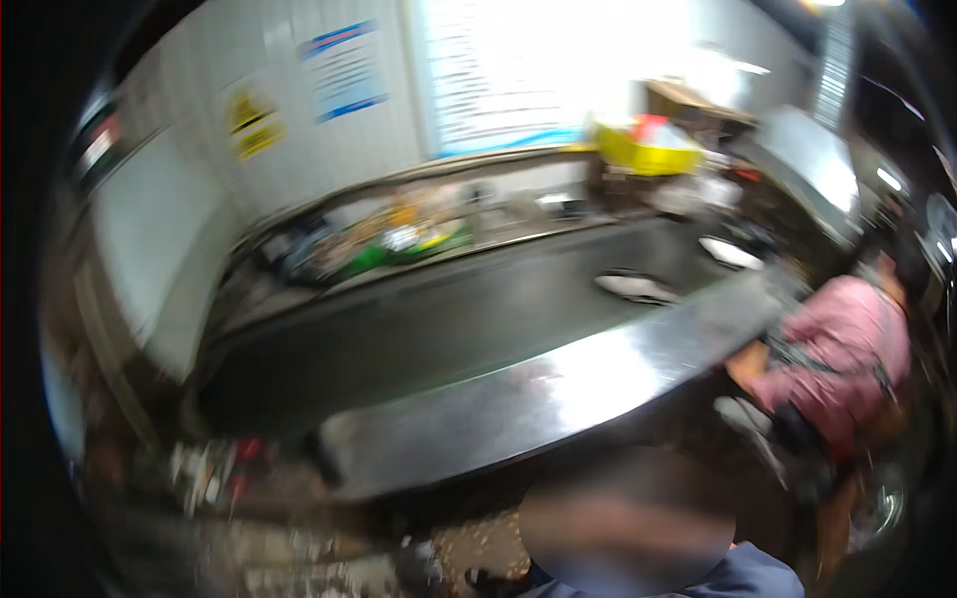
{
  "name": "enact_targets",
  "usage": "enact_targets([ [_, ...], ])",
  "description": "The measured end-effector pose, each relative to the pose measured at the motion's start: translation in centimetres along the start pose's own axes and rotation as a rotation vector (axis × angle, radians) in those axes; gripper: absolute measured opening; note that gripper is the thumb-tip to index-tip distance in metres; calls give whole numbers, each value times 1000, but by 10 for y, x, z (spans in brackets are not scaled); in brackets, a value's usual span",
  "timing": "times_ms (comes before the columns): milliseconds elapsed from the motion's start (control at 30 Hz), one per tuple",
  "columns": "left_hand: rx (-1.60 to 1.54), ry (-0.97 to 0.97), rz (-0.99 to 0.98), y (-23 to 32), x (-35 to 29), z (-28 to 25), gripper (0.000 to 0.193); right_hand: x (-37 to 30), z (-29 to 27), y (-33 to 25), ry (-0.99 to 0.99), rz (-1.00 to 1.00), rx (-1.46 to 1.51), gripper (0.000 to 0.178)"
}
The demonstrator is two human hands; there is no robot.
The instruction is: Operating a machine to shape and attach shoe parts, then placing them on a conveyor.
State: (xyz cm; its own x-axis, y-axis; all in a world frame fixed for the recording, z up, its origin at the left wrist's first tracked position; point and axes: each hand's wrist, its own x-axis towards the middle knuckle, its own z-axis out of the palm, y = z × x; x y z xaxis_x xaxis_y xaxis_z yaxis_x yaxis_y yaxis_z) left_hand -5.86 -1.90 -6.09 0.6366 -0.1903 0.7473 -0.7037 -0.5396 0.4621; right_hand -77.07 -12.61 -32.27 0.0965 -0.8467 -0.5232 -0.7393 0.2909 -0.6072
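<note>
Neither of my hands shows in this view, which is smeared by motion. A dark conveyor belt (419, 329) runs from the lower left to the upper right. Lying on its far right part is a pale oblong piece with a dark edge (636, 288), shaped like a shoe part. Beyond it sits a second pale piece (732, 253). Along the belt's near side stretches a shiny metal tabletop (518, 409).
A person in a pink top (847, 349) sits at the right by the metal tabletop. Another person in blue (763, 578) is close at the bottom. Behind the belt lie mixed bags and scraps (389, 234). A yellow bin (650, 149) stands at the back right.
</note>
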Motion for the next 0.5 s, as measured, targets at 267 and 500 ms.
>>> enact_targets([
  [267, -268, 21, -527, -123, 0, -63, 107, 69, 4, -306, -310, -561, 193, 39],
  [500, -131, 77, -623, -93, 6, -108, 108, -15, 126, -476, -620, -1076, 201, 38],
])
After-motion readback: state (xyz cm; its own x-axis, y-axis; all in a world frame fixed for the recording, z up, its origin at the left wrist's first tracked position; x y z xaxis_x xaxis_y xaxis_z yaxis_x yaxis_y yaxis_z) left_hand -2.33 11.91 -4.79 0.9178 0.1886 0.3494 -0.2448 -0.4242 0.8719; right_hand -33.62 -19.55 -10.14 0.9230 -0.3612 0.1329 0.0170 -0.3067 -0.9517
